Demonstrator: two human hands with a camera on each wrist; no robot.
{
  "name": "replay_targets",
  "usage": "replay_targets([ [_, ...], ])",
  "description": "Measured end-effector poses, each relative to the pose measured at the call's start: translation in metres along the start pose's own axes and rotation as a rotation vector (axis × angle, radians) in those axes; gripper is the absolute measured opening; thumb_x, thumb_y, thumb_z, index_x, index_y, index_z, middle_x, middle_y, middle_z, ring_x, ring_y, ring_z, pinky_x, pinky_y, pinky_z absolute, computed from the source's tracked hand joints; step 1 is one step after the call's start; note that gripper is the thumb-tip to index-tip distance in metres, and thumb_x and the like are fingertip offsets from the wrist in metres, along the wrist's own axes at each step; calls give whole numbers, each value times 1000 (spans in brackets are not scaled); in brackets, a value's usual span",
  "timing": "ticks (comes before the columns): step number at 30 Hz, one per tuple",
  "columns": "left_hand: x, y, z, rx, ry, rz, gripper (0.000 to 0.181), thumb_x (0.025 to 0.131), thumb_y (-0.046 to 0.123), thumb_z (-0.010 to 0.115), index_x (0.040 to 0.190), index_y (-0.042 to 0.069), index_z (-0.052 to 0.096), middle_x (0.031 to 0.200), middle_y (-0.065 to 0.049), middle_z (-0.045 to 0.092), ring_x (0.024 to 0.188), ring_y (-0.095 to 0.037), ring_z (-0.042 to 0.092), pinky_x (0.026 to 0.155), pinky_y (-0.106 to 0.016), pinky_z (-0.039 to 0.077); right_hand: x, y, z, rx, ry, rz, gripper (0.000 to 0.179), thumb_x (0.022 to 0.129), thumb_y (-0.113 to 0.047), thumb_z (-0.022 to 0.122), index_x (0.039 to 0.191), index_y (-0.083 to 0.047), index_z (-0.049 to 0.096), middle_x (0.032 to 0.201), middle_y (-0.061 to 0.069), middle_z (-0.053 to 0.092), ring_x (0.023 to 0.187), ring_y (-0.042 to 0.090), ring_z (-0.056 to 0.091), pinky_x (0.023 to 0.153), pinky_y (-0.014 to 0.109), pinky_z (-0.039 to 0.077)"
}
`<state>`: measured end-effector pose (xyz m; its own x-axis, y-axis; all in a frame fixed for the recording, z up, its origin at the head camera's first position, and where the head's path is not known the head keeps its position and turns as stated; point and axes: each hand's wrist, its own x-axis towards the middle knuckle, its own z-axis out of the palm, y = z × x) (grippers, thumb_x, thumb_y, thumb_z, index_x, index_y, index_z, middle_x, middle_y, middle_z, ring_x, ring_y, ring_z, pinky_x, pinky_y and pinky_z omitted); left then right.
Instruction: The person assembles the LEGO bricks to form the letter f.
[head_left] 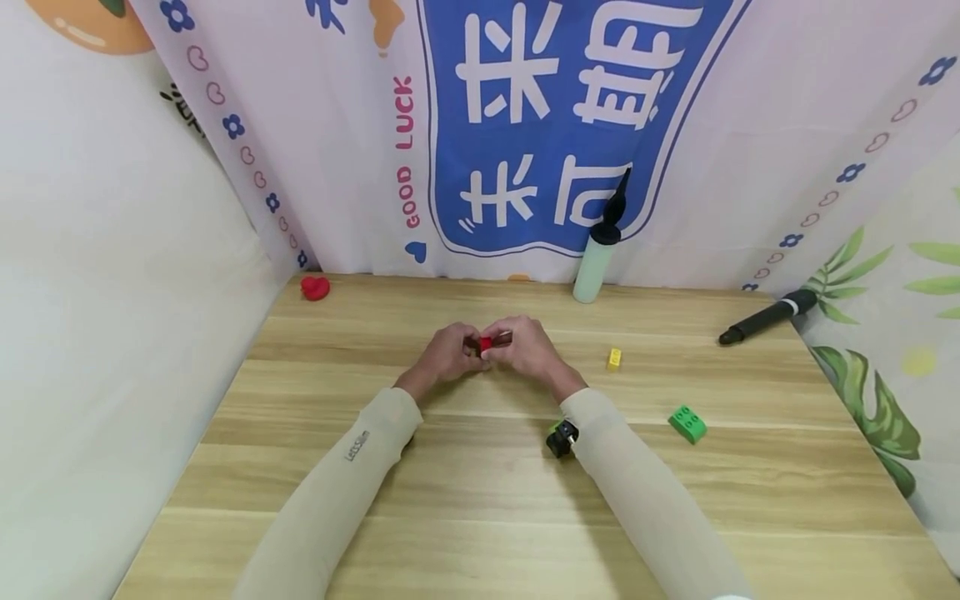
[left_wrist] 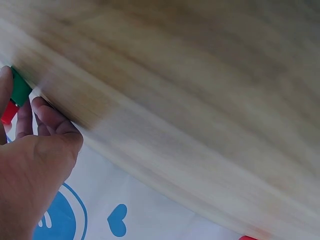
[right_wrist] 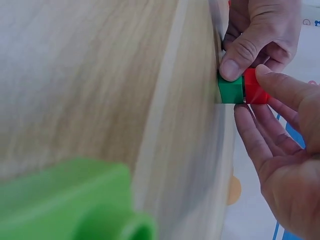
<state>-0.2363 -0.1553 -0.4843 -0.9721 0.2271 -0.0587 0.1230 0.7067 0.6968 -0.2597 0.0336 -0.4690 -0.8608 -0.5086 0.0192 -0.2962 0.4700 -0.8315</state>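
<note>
Both hands meet over the middle of the wooden table (head_left: 465,517). In the right wrist view, my left hand (head_left: 450,354) pinches a green toy brick (right_wrist: 231,90), its thumb pressed on the face. Against that brick sits a red toy brick (right_wrist: 256,90), held between the thumb and fingers of my right hand (head_left: 525,350). A thin dark gap runs between the two bricks; whether they are joined I cannot tell. The left wrist view catches the same pair at its left edge, partly hidden by fingers. From the head, only the red brick shows clearly.
Right of the hands lie a small yellow brick (head_left: 614,358) and a green brick (head_left: 687,423). A light green piece (right_wrist: 75,200) is near the right wrist. Farther off are a pale green hand pump (head_left: 591,271), a black pen-shaped object (head_left: 761,321) and a red object (head_left: 315,288).
</note>
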Motion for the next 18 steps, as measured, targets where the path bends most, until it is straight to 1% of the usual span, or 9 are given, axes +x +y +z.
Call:
replay_targets([
  [5, 0, -1, 1, 4, 6, -10, 28, 90, 16, 89, 111, 3, 77, 113, -14, 71, 99, -23, 62, 93, -36, 55, 2, -1, 2, -22, -17, -10, 25, 91, -2, 85, 115, -4, 80, 123, 15, 79, 113, 29, 77, 96, 34, 63],
  [9, -1, -2, 2, 3, 5, -13, 27, 90, 16, 90, 109, 3, 76, 109, -13, 71, 96, -22, 61, 91, -35, 54, 3, 1, 3, -31, -15, -11, 23, 91, -3, 85, 113, -6, 81, 121, 13, 80, 112, 28, 78, 95, 34, 63],
  [14, 0, 0, 1, 3, -2, -5, 28, 89, 17, 90, 110, 3, 77, 109, -12, 72, 94, -20, 61, 86, -30, 52, 0, 3, 1, -4, -6, 2, 27, 92, -4, 85, 118, -6, 80, 124, 14, 79, 114, 30, 78, 95, 35, 63],
  [18, 1, 0, 0, 1, 0, -4, 29, 89, 16, 90, 111, 3, 77, 111, -12, 72, 94, -19, 61, 84, -29, 50, -1, 5, -1, 12, -7, 2, 29, 92, -4, 84, 121, -4, 79, 125, 15, 79, 115, 30, 77, 96, 35, 63],
])
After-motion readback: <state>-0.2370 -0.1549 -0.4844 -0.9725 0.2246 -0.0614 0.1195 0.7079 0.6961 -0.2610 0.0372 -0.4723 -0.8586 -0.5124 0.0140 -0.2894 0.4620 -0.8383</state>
